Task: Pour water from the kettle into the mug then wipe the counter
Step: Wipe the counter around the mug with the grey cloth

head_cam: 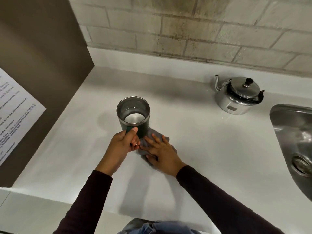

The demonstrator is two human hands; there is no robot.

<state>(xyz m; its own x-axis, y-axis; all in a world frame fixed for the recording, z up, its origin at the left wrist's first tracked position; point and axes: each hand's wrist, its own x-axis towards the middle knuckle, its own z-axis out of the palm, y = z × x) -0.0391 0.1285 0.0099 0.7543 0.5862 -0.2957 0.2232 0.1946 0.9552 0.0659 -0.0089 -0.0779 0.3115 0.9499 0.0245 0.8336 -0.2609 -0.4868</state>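
One mug (133,115), one kettle (238,96), one cloth (152,141). Left hand (124,144) clamped on the steel-lined green mug; right hand (162,153) flat, fingers spread on the grey cloth.

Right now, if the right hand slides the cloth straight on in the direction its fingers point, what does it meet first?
The right hand, flat on the grey cloth, points up and left, toward the mug held by the left hand. It would likely meet the mug's base first, though the mug may be lifted clear of the counter.

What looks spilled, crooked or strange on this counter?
Nothing stands out. The kettle stands upright near the sink, the left hand holds the mug upright, and the right hand presses the cloth flat.
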